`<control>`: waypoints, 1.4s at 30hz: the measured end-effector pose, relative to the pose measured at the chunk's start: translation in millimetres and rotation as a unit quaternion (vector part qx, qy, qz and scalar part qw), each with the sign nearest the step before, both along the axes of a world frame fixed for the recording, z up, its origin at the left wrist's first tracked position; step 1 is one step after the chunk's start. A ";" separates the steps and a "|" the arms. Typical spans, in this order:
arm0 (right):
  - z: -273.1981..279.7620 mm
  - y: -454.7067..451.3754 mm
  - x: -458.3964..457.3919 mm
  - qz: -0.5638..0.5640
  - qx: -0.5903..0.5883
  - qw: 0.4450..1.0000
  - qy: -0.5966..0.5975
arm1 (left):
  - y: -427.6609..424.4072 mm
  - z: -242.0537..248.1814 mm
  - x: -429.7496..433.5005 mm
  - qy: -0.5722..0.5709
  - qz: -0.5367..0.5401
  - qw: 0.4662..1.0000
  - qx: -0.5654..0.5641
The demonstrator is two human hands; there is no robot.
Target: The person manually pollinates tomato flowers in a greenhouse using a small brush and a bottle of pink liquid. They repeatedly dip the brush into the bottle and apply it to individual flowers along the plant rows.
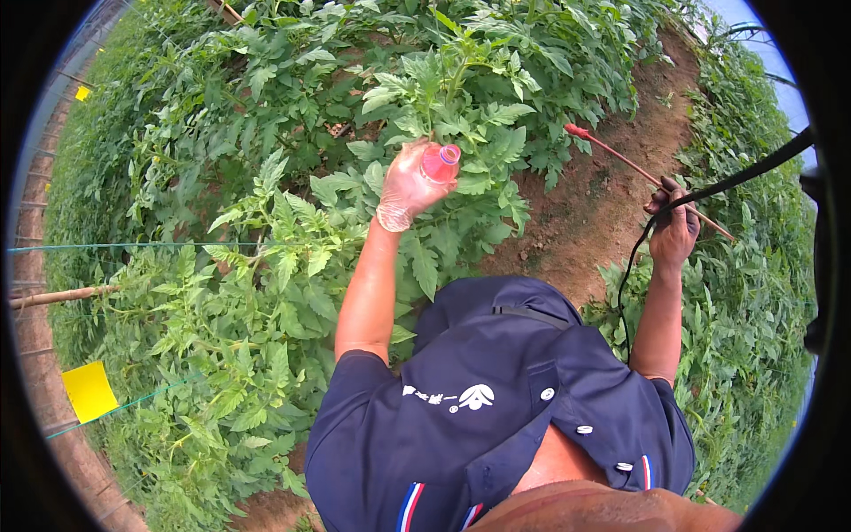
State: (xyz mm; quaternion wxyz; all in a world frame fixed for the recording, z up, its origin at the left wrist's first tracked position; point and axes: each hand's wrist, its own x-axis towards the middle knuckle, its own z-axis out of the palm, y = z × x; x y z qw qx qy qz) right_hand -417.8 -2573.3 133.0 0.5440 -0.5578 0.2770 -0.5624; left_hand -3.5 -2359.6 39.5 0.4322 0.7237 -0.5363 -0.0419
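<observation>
My left hand (413, 183), in a thin clear glove, grips a plastic bottle (439, 165) holding red liquid, its mouth uncapped and facing the camera. Leafy tomato plants (465, 113) surround that hand at the upper middle. To the right, my bare right hand (673, 216), with dark-stained fingers, holds a thin reddish stick (625, 159). The stick slants up to the left, and its red, wrapped tip (577, 132) is over the edge of the foliage, apart from the bottle.
A soil path (565, 226) runs between the plant rows. Blue-green strings (146, 245) and a wooden pole (63, 296) cross at left, near a yellow card (90, 392). A black cable (738, 174) passes by my right hand. Greenhouse hoops (744, 28) show at upper right.
</observation>
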 end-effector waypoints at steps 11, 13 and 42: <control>49.7 0.9 38.6 0.233 0.102 0.961 -0.109 | 33.7 -15.6 -92.4 -0.023 -0.137 0.990 -0.012; 50.0 4.9 66.2 0.248 0.087 0.961 -0.083 | 35.7 -17.6 -96.6 0.017 -0.127 0.991 -0.026; 28.9 65.6 251.3 0.245 -0.135 0.907 0.314 | 36.2 -23.9 -103.0 0.059 -0.067 0.991 -0.099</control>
